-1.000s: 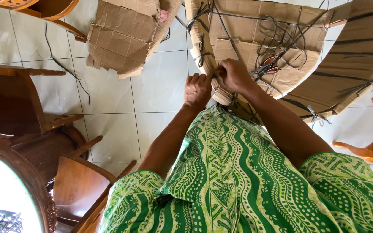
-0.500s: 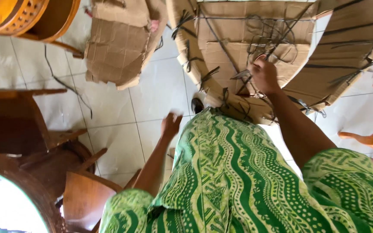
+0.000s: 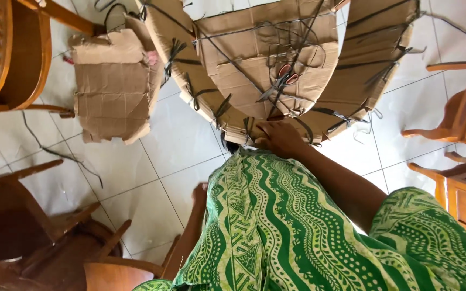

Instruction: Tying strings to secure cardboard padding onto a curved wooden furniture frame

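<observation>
A large bundle wrapped in brown cardboard and tied with black straps stands on the tiled floor in front of me. My right hand is closed on the bundle's near lower edge, among the strap knots. My left hand hangs low beside my green patterned garment, away from the bundle and touching nothing I can see. Its fingers are mostly hidden behind the cloth.
A loose, torn cardboard sheet lies on the white tiles to the left of the bundle. Wooden chairs stand at left, lower left and right. A stray black strap trails across the floor.
My left hand has let go of the bundle's edge and dropped down beside my garment. My right hand has stayed at the bundle's near edge.
</observation>
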